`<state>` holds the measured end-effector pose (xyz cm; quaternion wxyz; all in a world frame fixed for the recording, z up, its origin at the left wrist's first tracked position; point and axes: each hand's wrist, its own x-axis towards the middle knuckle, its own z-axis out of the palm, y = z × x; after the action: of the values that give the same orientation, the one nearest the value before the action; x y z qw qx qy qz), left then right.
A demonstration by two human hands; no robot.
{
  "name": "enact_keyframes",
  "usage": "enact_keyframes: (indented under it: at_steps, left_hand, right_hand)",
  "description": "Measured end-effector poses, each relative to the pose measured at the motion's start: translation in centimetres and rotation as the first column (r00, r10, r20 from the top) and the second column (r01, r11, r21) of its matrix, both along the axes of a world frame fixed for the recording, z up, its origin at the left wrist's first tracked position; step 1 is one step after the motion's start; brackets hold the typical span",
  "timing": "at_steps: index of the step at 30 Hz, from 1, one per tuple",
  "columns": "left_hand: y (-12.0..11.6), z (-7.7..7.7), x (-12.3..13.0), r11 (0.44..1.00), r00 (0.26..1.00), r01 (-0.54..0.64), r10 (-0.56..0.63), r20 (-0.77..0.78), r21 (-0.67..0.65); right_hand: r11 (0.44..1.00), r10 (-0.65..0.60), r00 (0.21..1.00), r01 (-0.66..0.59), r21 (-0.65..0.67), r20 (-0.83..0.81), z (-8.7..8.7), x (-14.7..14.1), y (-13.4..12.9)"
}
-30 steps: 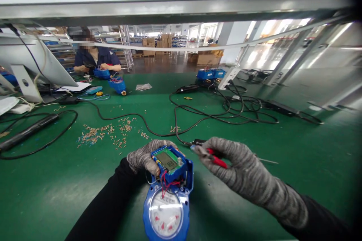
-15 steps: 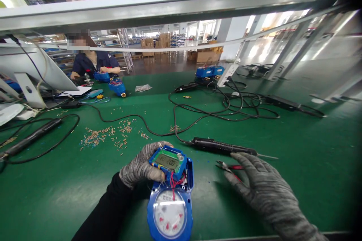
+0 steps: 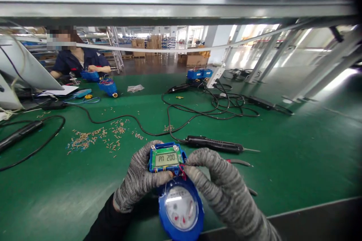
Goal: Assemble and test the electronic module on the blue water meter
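Observation:
My left hand [image 3: 141, 175], in a grey knitted glove, is closed around a blue display module [image 3: 166, 160] with a green circuit board. Its LCD reads something like "PN 200". The module sits over the upper end of a blue water meter [image 3: 181, 205] with a round clear dial. At the module's right edge, my gloved right hand [image 3: 217, 180] pinches thin red wires [image 3: 183, 172]; its fingertips partly hide them. Behind that hand lie pliers [image 3: 240, 162], only their handles showing. Just beyond is a black electric screwdriver [image 3: 213, 144], lying on the table.
Many small screws [image 3: 85, 139] are scattered on the green table [image 3: 135, 101]. Black cables [image 3: 192, 115] run to a white power strip [image 3: 215, 77]. More blue meters [image 3: 107, 86] stand farther off. A person [image 3: 80, 60] works across the table. A metal shelf beam [image 3: 169, 9] crosses overhead.
My right hand has moved left from beside the pliers to the red wires at the module. My left hand has turned the module's display to face me. The view has shifted slightly right.

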<state>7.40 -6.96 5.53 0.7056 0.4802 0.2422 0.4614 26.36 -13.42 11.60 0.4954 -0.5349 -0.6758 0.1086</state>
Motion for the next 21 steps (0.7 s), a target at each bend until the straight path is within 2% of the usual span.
enact_keyframes:
  at_steps: [3,7,9,12,17,21]
  left_hand:
    - [-0.2,-0.1,-0.1,1.000,1.000,0.009,-0.009,-0.003,0.015]
    - [-0.4,-0.2,0.2,0.999,0.999,-0.011,0.012,-0.035,0.035]
    - [-0.3,-0.3,0.4,0.995,0.994,-0.055,0.062,-0.092,0.078]
    - [-0.2,-0.2,0.5,0.982,0.970,-0.125,0.151,-0.190,0.142]
    - [-0.5,0.3,0.5,0.962,0.939,-0.139,0.203,-0.276,0.237]
    - [-0.8,0.4,0.6,0.891,0.896,-0.180,0.324,-0.305,0.417]
  right_hand:
    - [0.969,0.074,0.988,-0.102,-0.224,-0.133,0.8,0.8,0.9]
    - [0.934,0.164,0.979,-0.195,-0.299,-0.124,1.6,1.5,1.7]
    - [0.922,0.217,0.974,-0.225,-0.314,-0.058,1.7,1.9,1.8]
    - [0.940,0.222,0.973,-0.196,-0.280,0.063,1.9,2.5,2.0]
    - [0.937,0.253,0.958,-0.208,-0.281,0.133,1.7,3.5,2.7]
    - [0.947,0.268,0.945,-0.222,-0.232,0.189,0.9,4.1,2.9]
